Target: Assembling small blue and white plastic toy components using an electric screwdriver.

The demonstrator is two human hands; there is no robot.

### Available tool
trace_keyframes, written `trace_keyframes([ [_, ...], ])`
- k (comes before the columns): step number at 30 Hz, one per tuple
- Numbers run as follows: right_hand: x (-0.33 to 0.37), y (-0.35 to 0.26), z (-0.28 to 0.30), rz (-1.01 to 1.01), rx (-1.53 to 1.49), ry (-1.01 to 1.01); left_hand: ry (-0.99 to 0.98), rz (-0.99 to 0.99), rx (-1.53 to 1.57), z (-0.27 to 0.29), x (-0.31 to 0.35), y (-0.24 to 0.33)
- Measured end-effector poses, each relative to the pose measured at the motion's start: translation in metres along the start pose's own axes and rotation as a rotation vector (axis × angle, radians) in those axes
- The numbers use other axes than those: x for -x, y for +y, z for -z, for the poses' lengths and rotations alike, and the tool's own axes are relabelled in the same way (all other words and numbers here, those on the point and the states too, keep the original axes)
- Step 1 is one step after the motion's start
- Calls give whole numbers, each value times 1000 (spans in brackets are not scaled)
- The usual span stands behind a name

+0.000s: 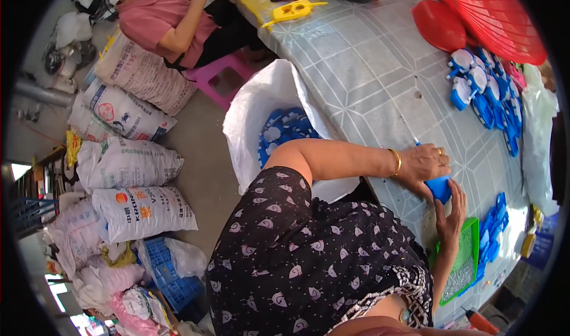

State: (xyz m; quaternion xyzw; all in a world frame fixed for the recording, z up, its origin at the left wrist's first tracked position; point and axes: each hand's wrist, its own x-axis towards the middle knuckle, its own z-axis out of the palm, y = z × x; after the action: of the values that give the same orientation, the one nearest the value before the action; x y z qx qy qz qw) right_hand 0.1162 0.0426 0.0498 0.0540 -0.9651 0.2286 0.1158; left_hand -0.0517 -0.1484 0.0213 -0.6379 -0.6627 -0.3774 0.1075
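A blue plastic part [438,189] is held between my two hands over the table, largely covered by fingers. My left hand [423,165], with a gold bracelet and ring, lies over its far side, fingers closed round it. Just beyond those knuckles a small blue and white tip [417,141] pokes out; I cannot tell whether it belongs to the same part. From the near side my right hand [452,210] grips the part with thumb and fingers. Close to my right wrist stands a green tray [473,232] of tiny silvery pieces, too small to name.
Blue parts [491,232] lie beyond the tray; blue and white ones [484,89] are piled farther back beside a red basket [493,15]. A white sack [240,125] of blue parts stands against the table. Across sits a person in a pink shirt [160,18]. Full sacks [142,214] line the left.
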Motion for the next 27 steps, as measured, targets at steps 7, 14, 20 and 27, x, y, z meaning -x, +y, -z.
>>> trace_keyframes([
  [7,2,5,-3,-11,-17,-11,-25,-35,15,-11,4,-6],
  [14,1,0,-5,-32,-25,-11,-24,-33,11,-4,4,-5],
  [20,1,2,-5,0,4,1,4,-38,41,-6,4,-7],
  [27,-1,-6,-2,-73,-66,-11,5,-42,41,-7,2,-8],
])
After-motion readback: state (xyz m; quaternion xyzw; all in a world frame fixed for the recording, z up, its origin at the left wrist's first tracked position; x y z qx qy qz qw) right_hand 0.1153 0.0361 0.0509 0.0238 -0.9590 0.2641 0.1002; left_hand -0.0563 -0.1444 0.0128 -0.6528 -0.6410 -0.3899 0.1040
